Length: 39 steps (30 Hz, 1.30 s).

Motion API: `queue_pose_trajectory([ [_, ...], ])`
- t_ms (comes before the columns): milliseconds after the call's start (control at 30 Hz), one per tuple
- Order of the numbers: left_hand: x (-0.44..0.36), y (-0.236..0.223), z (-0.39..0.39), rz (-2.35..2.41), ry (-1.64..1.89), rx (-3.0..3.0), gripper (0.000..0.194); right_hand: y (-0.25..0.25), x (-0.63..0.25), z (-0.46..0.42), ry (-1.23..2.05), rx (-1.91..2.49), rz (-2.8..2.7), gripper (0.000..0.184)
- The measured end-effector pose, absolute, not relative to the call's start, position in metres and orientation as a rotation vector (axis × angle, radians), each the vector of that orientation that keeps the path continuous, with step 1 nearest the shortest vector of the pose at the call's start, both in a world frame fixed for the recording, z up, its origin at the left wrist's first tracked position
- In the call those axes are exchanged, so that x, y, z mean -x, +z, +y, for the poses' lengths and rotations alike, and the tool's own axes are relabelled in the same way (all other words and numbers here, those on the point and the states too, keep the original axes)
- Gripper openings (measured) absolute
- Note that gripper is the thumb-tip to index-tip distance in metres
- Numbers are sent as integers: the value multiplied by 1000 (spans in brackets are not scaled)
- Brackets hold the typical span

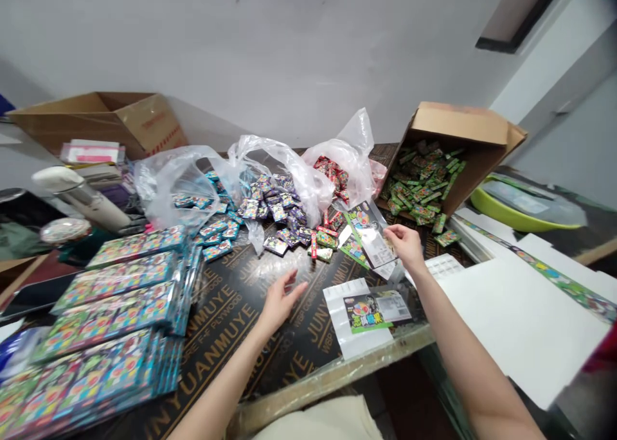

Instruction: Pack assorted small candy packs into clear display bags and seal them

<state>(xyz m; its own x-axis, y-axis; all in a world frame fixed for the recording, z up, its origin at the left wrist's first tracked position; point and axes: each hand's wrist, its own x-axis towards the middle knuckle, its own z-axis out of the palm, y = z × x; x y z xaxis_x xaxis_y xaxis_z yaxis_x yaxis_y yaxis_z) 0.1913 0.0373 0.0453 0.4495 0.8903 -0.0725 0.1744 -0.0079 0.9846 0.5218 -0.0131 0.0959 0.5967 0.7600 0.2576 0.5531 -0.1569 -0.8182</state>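
Observation:
My right hand [406,244] pinches the edge of a clear plastic pouch [375,237] with a green and black printed header. More printed pouches seem to lie under it. My left hand [282,299] is over the dark plywood table [226,324], thumb and fingers apart, holding nothing. Below the right hand, a similar printed pouch [371,311] lies on white plastic sheets [357,343] near the table edge. Just beyond the hands are small red and green packets [324,242], with a pile of purple packets [282,202] and blue packets [219,231] to their left.
Stacks of filled colourful packs [116,305] cover the left side. Clear plastic bags [168,176] stand at the back, one holding red packets [332,176]. A tipped cardboard box [463,128] spills green packets [424,183]. White sheets [520,299] lie at right.

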Motion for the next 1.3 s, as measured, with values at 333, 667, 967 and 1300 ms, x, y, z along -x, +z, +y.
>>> queue_pose_trajectory([
  [333, -146, 91, -6, 682, 797, -632, 73, 62, -281, -47, 1449, 1212, -860, 31],
  [667, -104, 70, -37, 693, 651, -577, 53, 106, -270, -24, 673, 1280, -1552, 37],
  [967, -94, 96, -33, 652, 706, -895, 47, 118, -278, -13, 881, 1067, -2139, 24],
  [1300, -93, 102, -28, 800, 766, -804, 30, 107, -273, -8, 1046, 1064, -1689, 59],
])
